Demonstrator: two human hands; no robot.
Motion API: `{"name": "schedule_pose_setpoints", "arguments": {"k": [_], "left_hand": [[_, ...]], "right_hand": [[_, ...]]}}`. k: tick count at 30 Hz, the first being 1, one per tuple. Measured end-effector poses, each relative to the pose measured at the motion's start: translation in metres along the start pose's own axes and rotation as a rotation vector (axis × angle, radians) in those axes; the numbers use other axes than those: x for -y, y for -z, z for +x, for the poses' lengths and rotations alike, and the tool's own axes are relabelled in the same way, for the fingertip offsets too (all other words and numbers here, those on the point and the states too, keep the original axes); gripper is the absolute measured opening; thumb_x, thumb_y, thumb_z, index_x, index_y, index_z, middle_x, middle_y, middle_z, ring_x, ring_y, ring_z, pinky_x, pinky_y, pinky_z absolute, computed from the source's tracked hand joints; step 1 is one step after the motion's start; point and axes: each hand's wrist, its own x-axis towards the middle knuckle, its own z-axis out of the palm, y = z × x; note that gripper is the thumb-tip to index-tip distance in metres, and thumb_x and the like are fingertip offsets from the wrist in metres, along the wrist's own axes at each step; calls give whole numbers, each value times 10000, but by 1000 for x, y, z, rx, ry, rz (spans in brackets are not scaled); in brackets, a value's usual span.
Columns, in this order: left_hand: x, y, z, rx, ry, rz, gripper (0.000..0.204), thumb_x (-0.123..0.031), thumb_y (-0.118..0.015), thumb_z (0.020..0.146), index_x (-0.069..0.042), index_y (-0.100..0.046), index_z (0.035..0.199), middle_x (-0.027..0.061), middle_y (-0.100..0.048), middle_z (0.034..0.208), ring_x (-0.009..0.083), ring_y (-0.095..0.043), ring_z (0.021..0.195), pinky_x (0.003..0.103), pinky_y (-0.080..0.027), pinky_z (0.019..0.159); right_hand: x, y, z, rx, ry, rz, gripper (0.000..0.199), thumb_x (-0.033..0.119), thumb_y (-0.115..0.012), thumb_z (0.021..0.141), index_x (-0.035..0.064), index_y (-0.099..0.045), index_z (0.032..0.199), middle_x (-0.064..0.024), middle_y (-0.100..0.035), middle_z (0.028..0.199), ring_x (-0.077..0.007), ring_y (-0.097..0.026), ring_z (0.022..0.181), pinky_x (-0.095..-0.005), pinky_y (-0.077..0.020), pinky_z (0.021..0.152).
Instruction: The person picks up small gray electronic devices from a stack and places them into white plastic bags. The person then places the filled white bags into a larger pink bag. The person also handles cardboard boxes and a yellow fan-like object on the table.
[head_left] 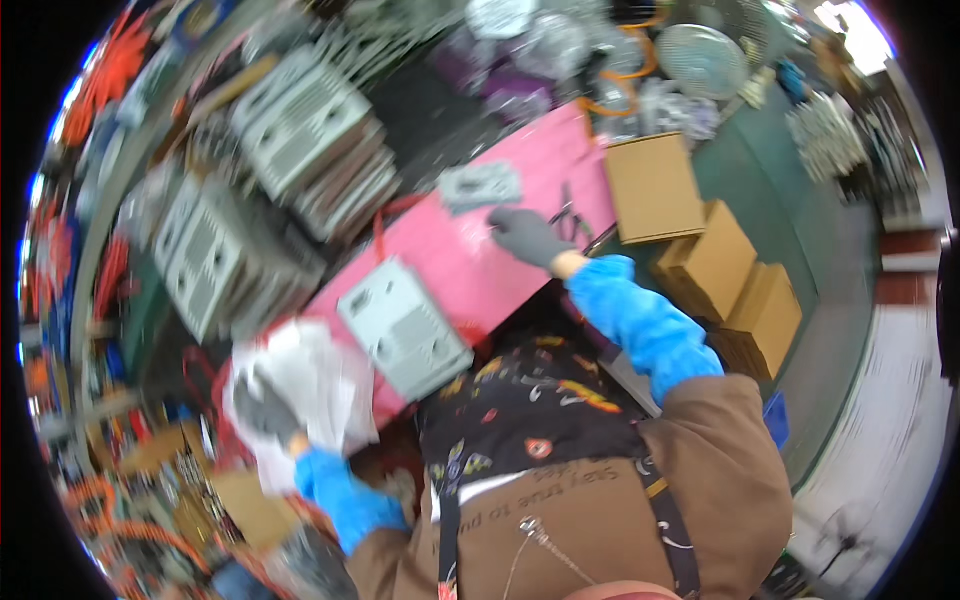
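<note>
- We see the grey panel point(405, 328) lying at a slant across the near edge of the pink sheet point(540, 150), just in front of the apron, probably so that it is easy to reach from either side.
- The pink sheet likely shields flat parts from scratches on the bench point(800, 215).
- The left hand point(265, 408) reaches out beside the panel and touches the white plastic wrapping point(325, 380); its fingers look partly bent, but we cannot tell whether they pinch it.
- The right hand point(530, 236) is over the pink sheet, fingers curled inward; blur keeps us from telling whether they hold anything.
- Just beyond that hand lies a small grey plate point(480, 186), and a dark hand tool point(571, 215) is just beside it, both apparently set within short reach.
- We find more panels stacked point(300, 125) at the far left, perhaps piled flat to save room.
- Cardboard boxes point(655, 190) sit to the right, apart from the metal parts.
</note>
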Motion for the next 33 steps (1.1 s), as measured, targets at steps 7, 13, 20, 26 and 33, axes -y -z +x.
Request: {"name": "schedule_pose_setpoints", "arguments": {"k": [7,13,20,26,33], "left_hand": [[-186,114,-5,-183,160,-492,451,-282,-572,977,45,-571,1289,201,-600,1286,319,-560,1206,388,-426,1038],[-290,99,-72,291,-126,-821,411,-210,-576,964,53,-559,1278,183,-610,1245,303,-552,1202,388,-409,1040],[-326,38,-110,635,-687,-768,344,-135,-668,863,-34,-644,1191,157,-644,940,326,-620,863,421,-480,786],[-327,24,-106,646,-690,-763,305,-126,-659,879,-39,-658,1171,135,-663,955,283,-628,866,400,-486,774],[-345,31,-107,631,-727,-773,301,-119,-646,883,-37,-656,1173,136,-674,982,277,-632,891,394,-489,782]], "right_hand": [[-42,47,77,-287,185,-709,296,161,-545,871,130,-631,1153,-134,-626,1147,-330,-614,1060,-485,-473,816],[-49,14,72,-316,46,-637,343,207,-503,923,51,-606,1211,-184,-600,1200,-371,-586,1100,-535,-488,795],[-44,-3,58,-429,191,-610,297,170,-536,856,0,-659,1067,-190,-659,1035,-343,-638,964,-523,-521,753],[-65,-5,54,-335,220,-517,202,175,-560,835,47,-687,926,-144,-679,915,-275,-654,862,-425,-528,676],[-52,-7,38,-448,179,-673,239,163,-571,837,28,-704,983,-129,-688,941,-307,-657,846,-439,-523,631]]}}
